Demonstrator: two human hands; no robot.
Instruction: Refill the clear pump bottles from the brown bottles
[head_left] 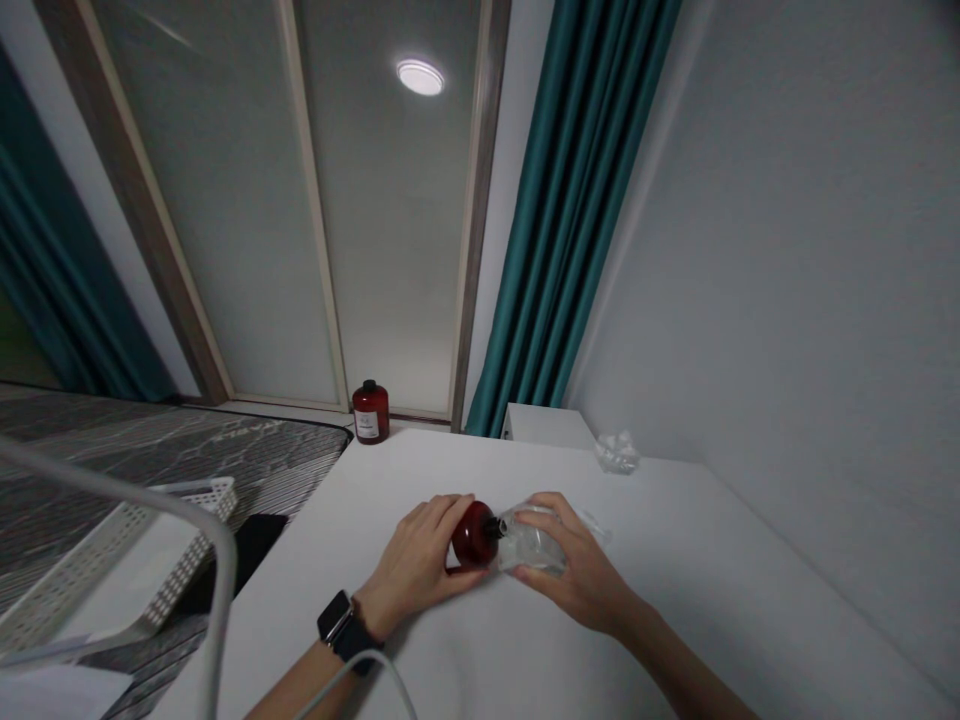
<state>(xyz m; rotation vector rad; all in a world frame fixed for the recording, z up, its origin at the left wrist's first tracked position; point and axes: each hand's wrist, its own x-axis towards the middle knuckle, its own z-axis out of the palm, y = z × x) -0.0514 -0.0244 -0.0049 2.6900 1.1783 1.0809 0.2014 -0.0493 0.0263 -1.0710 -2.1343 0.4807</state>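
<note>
A glossy dark red bottle (472,534) sits on its side at lower centre of the frame, its black neck pressed against a crumpled clear plastic bag (534,540).

Probably bedroom in home: mattress (150,460) beside white table (712,600), teal curtains (577,200), frosted sliding panels (390,230), round ceiling light (420,77).

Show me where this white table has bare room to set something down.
Widest patch: between the right hand and the wall. Another: between the left hand and the upright red bottle at the far edge. Crowded: the centre, where hands hold a red bottle against clear plastic.
</note>
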